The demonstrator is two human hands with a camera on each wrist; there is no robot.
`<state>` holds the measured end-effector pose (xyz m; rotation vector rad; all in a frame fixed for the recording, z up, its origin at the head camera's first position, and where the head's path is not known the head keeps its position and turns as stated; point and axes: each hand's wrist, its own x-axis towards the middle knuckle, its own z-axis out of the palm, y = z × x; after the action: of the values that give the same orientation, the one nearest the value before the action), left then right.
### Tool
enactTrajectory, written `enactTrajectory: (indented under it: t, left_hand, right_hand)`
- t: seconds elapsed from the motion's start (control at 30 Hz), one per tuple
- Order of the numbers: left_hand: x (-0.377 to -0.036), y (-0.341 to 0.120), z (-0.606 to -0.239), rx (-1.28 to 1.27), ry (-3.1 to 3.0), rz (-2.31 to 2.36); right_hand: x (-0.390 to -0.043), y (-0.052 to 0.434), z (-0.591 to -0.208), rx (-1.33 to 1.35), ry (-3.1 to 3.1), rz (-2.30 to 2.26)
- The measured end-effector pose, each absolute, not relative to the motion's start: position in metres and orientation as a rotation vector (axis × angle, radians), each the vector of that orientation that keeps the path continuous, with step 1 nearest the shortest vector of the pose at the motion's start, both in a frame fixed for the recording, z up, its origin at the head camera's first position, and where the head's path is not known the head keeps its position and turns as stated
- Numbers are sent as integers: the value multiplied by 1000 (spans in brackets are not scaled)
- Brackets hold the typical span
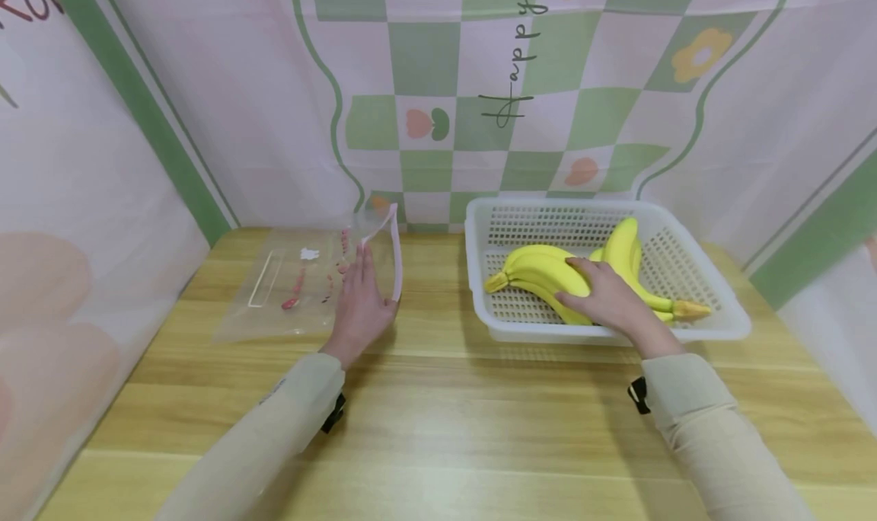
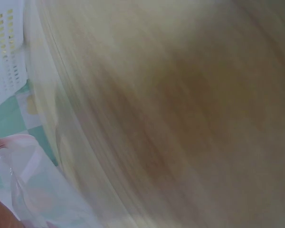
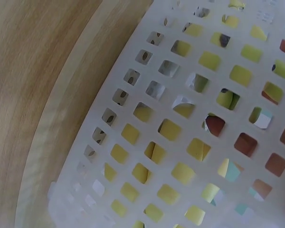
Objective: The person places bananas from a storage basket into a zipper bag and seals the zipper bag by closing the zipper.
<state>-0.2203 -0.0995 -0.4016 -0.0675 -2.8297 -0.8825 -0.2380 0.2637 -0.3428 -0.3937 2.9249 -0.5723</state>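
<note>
A clear plastic zip bag [image 1: 274, 281] with a pink-edged opening and small red prints lies at the left of the table, its mouth raised toward the basket. My left hand [image 1: 361, 308] holds the bag by its mouth, fingers pointing forward and thumb near the pink edge. In the left wrist view only a bit of the hand shows beside the bag [image 2: 47, 190]. My right hand [image 1: 606, 296] reaches into the white basket [image 1: 479, 308] and grips a bunch of yellow bananas [image 1: 544, 270], thumb on the near side. Through the basket holes the right wrist view shows yellow fruit [image 3: 183, 173].
A second bunch of bananas [image 1: 620, 254] lies in the basket right of my right hand, its stem toward the right wall. Behind the wooden table [image 1: 438, 429] hangs a green-and-white checked cloth [image 1: 425, 64]. Cloth also covers both sides.
</note>
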Motion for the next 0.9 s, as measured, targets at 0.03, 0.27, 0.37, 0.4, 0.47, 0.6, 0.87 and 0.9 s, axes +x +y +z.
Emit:
enactTrajectory:
  t: [0.03, 0.27, 0.37, 0.4, 0.47, 0.6, 0.87, 0.9]
  left_hand:
    - [-220, -100, -402, -68, -2832, -883]
    - [-220, -99, -402, -75, -2857, -861]
    - [-220, -99, -402, -77, -2862, -858]
    - [-220, -99, -402, -77, -2862, -861]
    - [-220, -98, -401, -80, -2863, -858]
    - [-220, -98, -402, -79, -2873, -847]
    - [-219, -98, -403, -84, -2882, -843]
    - [-219, -98, -403, -83, -2884, -843]
  right_hand:
    - [-238, 264, -343, -393, 2927, -575]
    - [-239, 264, -343, -376, 2948, -585]
    - [-238, 264, -343, -370, 2954, -589]
    - [-238, 264, -343, -371, 2958, -592]
    - [-237, 264, -343, -371, 2963, -597]
    - [-236, 263, -341, -369, 2967, -610]
    - [-235, 263, -340, -329, 2976, -656]
    - [-235, 263, -340, -325, 2976, -658]
